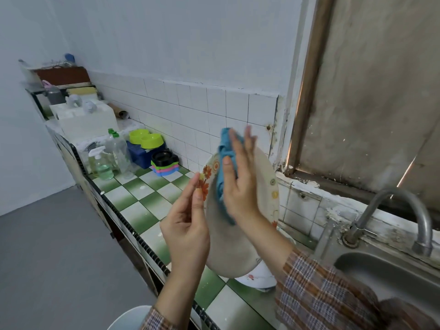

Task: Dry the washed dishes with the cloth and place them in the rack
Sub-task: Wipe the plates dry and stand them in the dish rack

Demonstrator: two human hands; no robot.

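Observation:
A large oval plate (pixel 232 248) with orange flowers on its rim stands on edge in the air above the counter. My left hand (pixel 188 229) pinches its left rim between thumb and fingers. My right hand (pixel 240 184) lies flat with straight fingers on the plate's face and presses a blue cloth (pixel 225 163) against it. Below the plate, on the counter, lies another white dish (pixel 258 277) with a small flower print, partly hidden. No rack can be made out.
A green-and-white tiled counter (pixel 142 198) runs to the far left, carrying spray and clear bottles (pixel 104 163), green bowls (pixel 146 138) and stacked coloured containers (pixel 164 163). A steel sink (pixel 385 272) with a curved tap (pixel 404 210) sits at the right. A white rim (pixel 129 316) shows at the bottom.

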